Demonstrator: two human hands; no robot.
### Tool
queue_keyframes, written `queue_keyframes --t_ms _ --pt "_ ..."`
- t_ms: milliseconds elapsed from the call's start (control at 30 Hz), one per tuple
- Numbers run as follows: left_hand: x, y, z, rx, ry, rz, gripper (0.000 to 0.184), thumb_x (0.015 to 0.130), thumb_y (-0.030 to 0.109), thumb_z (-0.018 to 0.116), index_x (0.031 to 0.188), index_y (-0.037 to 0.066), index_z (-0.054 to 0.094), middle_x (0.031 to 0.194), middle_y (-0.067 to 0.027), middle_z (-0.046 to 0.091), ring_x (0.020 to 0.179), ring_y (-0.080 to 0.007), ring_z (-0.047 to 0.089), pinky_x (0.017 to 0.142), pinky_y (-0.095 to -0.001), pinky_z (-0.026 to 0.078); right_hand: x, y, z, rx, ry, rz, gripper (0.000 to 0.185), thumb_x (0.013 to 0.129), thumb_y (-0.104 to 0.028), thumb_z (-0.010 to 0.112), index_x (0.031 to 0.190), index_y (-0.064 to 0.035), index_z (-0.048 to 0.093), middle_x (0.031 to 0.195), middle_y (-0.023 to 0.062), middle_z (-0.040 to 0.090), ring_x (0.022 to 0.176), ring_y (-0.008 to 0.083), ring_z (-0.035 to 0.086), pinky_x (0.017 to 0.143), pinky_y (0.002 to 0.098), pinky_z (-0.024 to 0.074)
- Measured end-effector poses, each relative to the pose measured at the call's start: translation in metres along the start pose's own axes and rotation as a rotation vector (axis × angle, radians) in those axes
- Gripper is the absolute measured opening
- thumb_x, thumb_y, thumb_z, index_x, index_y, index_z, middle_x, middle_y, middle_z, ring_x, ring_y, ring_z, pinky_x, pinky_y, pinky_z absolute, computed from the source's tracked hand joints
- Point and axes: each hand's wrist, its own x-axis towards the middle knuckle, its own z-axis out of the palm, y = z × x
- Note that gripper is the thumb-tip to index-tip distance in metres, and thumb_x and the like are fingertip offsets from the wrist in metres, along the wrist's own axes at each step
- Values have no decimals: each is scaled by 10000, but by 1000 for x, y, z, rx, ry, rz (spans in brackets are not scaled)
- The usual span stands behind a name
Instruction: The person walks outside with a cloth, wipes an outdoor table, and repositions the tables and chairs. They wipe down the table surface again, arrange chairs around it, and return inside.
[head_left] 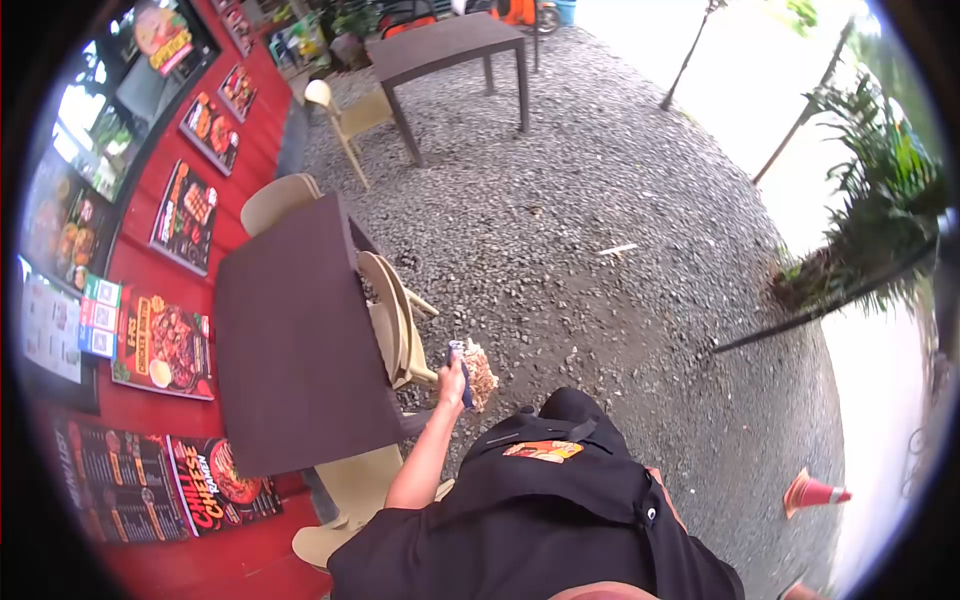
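My left hand is closed around the dark blue handle of a brush-like duster with a shaggy, tan-and-white head. It hangs over the gravel, close beside the beige chair at the brown table. The exact kind of tool is hard to make out. My right hand does not show; only a bit of that arm appears at the side of my black apron.
Another brown table and a beige chair stand farther ahead. A red wall with food posters runs along the left. Gravel covers the ground. To the right are an orange cone, a dark pole and palm leaves.
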Motion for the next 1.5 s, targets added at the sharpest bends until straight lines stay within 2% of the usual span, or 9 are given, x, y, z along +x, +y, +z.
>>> queue_keyframes --t_ms 167,433,600,700,767,900,1033,1333,1500 --pt "19 55 17 -66 -108 58 515 862 472 504 835 -26 633 642 -22 583 599 -98 496 542 -310 409 140 -33 -2 -419 -30 -418 173 806 -147 529 937 -61 604 758 71 605 625 209 600 504 331 459" --pt "46 206 4 16 -9 343 440 900 400 473 1011 -5 602 835 -148 638 733 -184 574 700 -321 434 122 -361 113 -767 -131 -360 214 817 -214 512 912 -47 607 724 77 614 610 194 608 521 317 479" --pt "83 216 -32 -182 394 361 449 883 429 485 900 0 618 626 -118 592 578 -186 534 563 -364 400 122 -550 241 -1002 -197 -628 252 824 -255 501 897 -39 609 702 80 620 601 185 613 532 309 492" --pt "85 226 -67 -503 546 205 444 900 388 479 864 -29 626 723 -77 628 591 -154 561 582 -321 459 101 -622 328 -1001 -235 -909 279 829 -281 495 888 -34 610 689 82 623 596 179 616 539 304 500" --pt "69 257 -81 -695 676 197 409 914 332 483 852 -48 618 782 -64 624 669 -141 586 638 -284 484 61 -659 385 -840 -377 -896 291 863 -162 530 1133 -54 546 891 27 617 686 104 587 559 235 463" --pt "86 261 -114 -350 876 113 451 917 364 469 911 -69 590 818 -87 622 717 -155 591 651 -305 484 -30 -667 453 -789 -554 -891 331 843 -165 557 1155 -56 539 960 38 620 757 111 597 594 242 480" --pt "143 271 -114 119 868 373 354 911 287 485 926 -47 603 736 -123 634 641 -189 574 626 -340 451 -88 -655 469 -871 -810 -871 377 790 -119 565 1168 -111 558 969 48 645 840 113 604 681 260 484" --pt "293 377 16 285 2 424 327 895 299 508 1004 -4 568 781 -206 622 728 -293 632 637 -353 460 -126 -758 496 -588 -1076 -698 700 777 -253 684 1341 -48 323 1298 118 442 1167 212 448 978 351 357" --pt "402 439 105 421 -217 421 350 893 340 494 980 10 566 823 -246 597 828 -390 592 664 -411 458 -104 -872 528 -462 -1184 -659 636 785 -248 668 1306 -33 373 1254 94 486 1169 171 425 1020 342 281"
